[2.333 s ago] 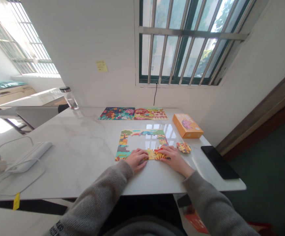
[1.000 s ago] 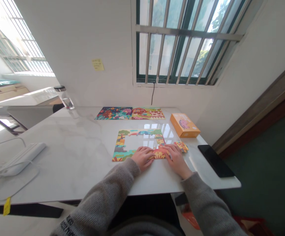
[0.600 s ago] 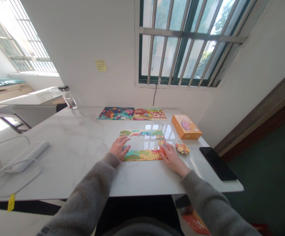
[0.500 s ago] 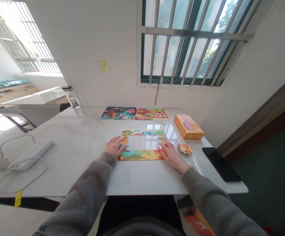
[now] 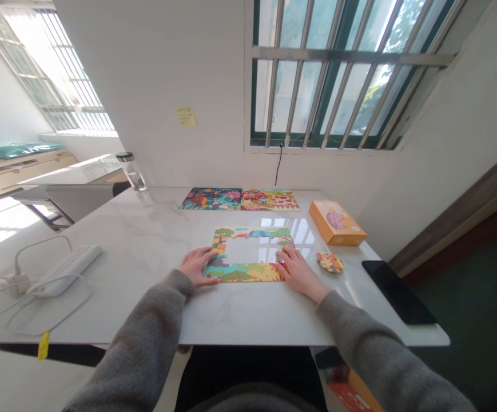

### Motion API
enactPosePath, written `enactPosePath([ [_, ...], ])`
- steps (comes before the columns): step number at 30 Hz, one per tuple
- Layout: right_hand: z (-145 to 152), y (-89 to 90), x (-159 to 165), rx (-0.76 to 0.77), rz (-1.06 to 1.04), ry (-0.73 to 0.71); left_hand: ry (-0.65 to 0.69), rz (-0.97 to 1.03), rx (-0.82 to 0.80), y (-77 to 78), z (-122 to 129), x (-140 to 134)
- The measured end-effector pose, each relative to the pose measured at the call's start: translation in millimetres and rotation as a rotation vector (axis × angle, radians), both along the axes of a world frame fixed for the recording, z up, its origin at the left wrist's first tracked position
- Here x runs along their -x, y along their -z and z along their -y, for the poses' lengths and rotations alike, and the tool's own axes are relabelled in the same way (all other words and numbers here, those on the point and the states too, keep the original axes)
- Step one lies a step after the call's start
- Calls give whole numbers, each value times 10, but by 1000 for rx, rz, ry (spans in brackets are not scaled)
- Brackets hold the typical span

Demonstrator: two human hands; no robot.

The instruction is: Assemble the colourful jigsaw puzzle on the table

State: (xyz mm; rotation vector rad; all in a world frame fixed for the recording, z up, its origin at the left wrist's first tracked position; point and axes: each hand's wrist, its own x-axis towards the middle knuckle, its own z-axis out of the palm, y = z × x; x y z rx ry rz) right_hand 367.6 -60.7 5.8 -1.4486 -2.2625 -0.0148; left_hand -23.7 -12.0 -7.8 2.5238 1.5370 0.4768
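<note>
A jigsaw puzzle border (image 5: 248,273) lies flat on the white marbled table, forming a rectangle around a bare middle. Trees and bright foliage are printed on it. My left hand (image 5: 197,266) rests at its left side, fingers spread, fingertips touching the edge and the thumb near the lower left corner. On the opposite side, my right hand (image 5: 298,272) lies with fingers stretched over the right edge. Neither hand grips anything. A small pile of loose puzzle pieces (image 5: 330,262) sits just right of my right hand.
Two finished picture puzzles, a dark one (image 5: 211,198) and a farm scene (image 5: 270,200), lie against the wall. An orange box (image 5: 337,223) and a black phone (image 5: 397,292) are at the right. A power strip (image 5: 66,270) with cables lies left; a bottle (image 5: 133,173) stands behind.
My left hand has slid slightly down and outward along the puzzle's left side, its thumb now at the lower corner. My right hand stays nearly in place. The whole view has shifted a little.
</note>
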Motion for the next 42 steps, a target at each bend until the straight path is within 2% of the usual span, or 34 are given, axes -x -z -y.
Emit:
enactPosePath([
  [13,-54,32,65,-21,-4,4,-56,-11,-9,7,39,-48],
  [19,27,-112,-21,-113,-73,33,-33,55,-60,-63,56,-51],
  [21,68,-168,-149,-172,-99,105,-26,101,-106,-97,61,-58],
  [24,120,-175,-415,-201,-82,297,-1,146,-144,-138,62,-76],
  [29,225,-47,-787,-110,55,545,16,179,-192,-158,48,-92],
  [33,279,-13,-931,-38,124,662,19,186,-215,-136,33,-91],
  [37,232,-27,-1048,16,141,635,35,185,-218,-115,26,-93],
  [42,177,-14,-1117,-32,85,550,42,204,-225,-123,36,-105],
])
